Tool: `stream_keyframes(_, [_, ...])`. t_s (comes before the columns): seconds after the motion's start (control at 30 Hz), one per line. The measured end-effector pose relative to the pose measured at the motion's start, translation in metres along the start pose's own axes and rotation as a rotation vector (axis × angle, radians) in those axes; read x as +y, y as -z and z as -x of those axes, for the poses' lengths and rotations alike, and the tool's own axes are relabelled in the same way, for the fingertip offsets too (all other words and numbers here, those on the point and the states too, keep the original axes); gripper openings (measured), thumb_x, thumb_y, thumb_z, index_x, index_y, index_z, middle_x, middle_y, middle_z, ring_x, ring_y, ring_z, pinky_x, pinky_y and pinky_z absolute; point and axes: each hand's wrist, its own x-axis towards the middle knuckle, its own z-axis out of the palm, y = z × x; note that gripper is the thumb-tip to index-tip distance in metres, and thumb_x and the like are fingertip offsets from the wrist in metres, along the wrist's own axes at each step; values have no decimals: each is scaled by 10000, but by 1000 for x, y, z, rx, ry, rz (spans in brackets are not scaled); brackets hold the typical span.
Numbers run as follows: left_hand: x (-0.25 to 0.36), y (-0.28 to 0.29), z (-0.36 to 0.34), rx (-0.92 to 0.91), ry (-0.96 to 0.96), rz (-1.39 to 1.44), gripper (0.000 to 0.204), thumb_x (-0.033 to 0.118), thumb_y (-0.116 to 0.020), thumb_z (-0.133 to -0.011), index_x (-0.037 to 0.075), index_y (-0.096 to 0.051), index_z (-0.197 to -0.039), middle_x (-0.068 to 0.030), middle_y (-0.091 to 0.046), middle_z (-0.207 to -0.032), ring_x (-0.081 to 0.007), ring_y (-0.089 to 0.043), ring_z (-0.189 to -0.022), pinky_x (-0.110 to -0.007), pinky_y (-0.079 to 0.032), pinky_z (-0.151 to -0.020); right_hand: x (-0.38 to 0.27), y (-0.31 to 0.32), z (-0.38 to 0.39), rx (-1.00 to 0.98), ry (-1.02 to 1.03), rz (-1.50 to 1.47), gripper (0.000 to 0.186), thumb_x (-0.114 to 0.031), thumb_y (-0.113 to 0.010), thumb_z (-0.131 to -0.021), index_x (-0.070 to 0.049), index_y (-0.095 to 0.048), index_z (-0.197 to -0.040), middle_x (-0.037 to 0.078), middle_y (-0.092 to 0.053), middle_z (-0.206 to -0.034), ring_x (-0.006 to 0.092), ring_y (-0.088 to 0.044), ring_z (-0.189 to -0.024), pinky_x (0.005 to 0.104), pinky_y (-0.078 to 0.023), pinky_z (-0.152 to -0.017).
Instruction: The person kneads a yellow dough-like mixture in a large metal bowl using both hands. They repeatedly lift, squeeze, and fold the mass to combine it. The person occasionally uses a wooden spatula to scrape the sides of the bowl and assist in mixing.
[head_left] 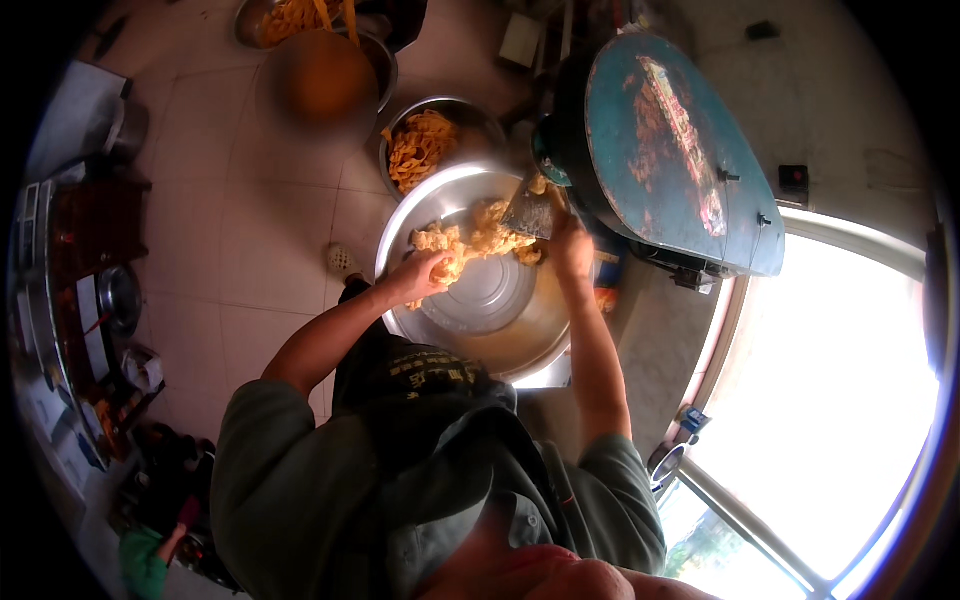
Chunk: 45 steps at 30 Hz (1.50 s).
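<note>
A large steel basin (500, 295) is in front of me. Clumps of yellow, dough-like material (492, 232) lie along its far and left side. My left hand (421, 274) is closed around a lump of this dough at the basin's left. In my right hand (571, 246) is a metal scraper (530, 214) with a wide, flat, smeared blade. The blade reaches over the basin's far right rim, beside the dough. A small piece of dough (539, 185) sits above the blade, next to the machine. My right fingers partly hide the scraper's grip.
A machine with a worn teal cover (680, 150) stands close on the right. Beyond the basin is a steel bowl of orange strips (422, 148); more bowls stand farther left, one blurred. Shelves (90, 300) line the far left. A bright window (830, 400) is at right. A person in green (145, 562) is lower left.
</note>
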Motion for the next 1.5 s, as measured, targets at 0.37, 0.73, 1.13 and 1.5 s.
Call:
stream_keyframes(0.37, [-22,-10,-7,6,-77,102,583,244,-794,-892,33,-550,-1378,-152,-627,-1301,-274,-622,-1188,-381,-488,-1015,-14,23,8,-71,170,45,341,-361,-493,-1043,-57,-628,-968,283,-710,-947,465,-700,-782,546,-577,-657])
stream_keyframes(0.73, [-21,-11,-6,-16,6,243,552,137,-746,-921,32,-509,-1408,-112,-610,-1275,-176,-607,-1142,-328,-519,-957,-22,5,-12,-208,66,137,337,-252,-420,-1031,-211,-581,-1324,237,-715,-948,439,-708,-819,525,-575,-744])
stream_keyframes(1.13, [-4,-12,-10,-216,323,650,507,154,-709,-972,29,-484,-1408,-85,-593,-1163,-175,-676,-1064,-307,-623,-796,20,-6,-36,-463,-217,198,403,-287,-425,-1045,-201,-562,-1414,227,-697,-1166,434,-697,-954,517,-562,-842])
stream_keyframes(1.5, [-8,-19,-1,-136,62,156,507,186,-855,-787,60,-614,-1215,15,-544,-969,-69,-503,-775,-248,-480,-731,2,-2,-23,-236,-74,-34,345,-336,-454,-1030,-69,-668,-1077,256,-715,-887,460,-692,-804,555,-549,-696])
